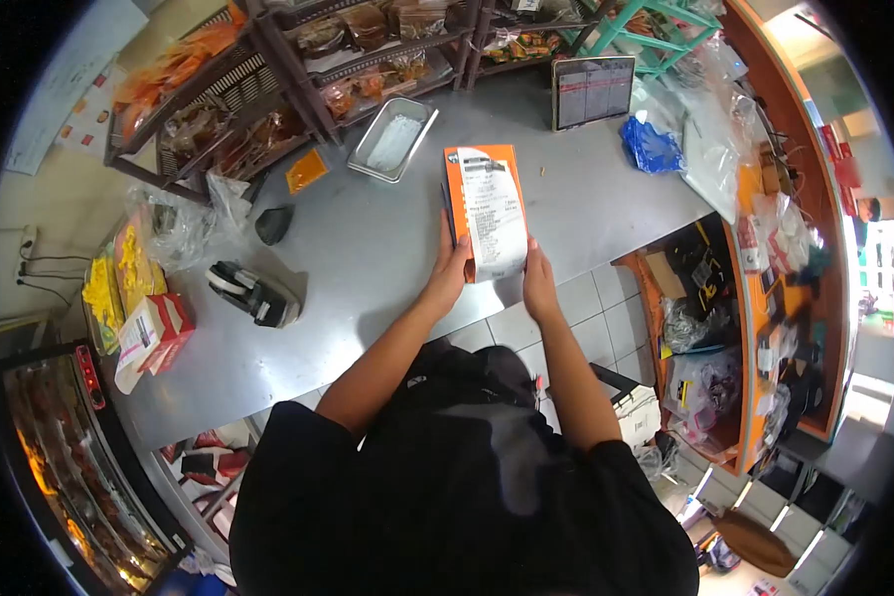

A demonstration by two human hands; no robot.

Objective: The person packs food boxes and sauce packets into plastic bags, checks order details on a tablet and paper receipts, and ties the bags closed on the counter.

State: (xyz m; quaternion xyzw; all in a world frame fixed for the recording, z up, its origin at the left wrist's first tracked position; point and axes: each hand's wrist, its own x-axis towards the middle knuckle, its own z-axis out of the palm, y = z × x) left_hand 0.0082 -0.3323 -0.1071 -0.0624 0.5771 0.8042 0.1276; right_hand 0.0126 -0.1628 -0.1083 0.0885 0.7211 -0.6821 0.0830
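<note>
Between my two hands is an orange box (454, 179) with a long white printed receipt (494, 214) lying along its top face. My left hand (451, 260) grips the box's lower left side, and my right hand (538, 278) closes on its lower right corner. The box is held over the front edge of the grey metal table (368, 238). Beyond it lies a shallow metal tray (392, 139) with something whitish inside. Past the box to the right, a tablet (593, 92) stands propped up.
Brown crates (318, 60) with bagged goods line the back. A black-and-white device (253, 293) and a red-and-white box (156, 338) stand left. Blue plastic (651, 145) lies at right, beside orange shelving (750, 397). A lit display case (79, 467) is at lower left.
</note>
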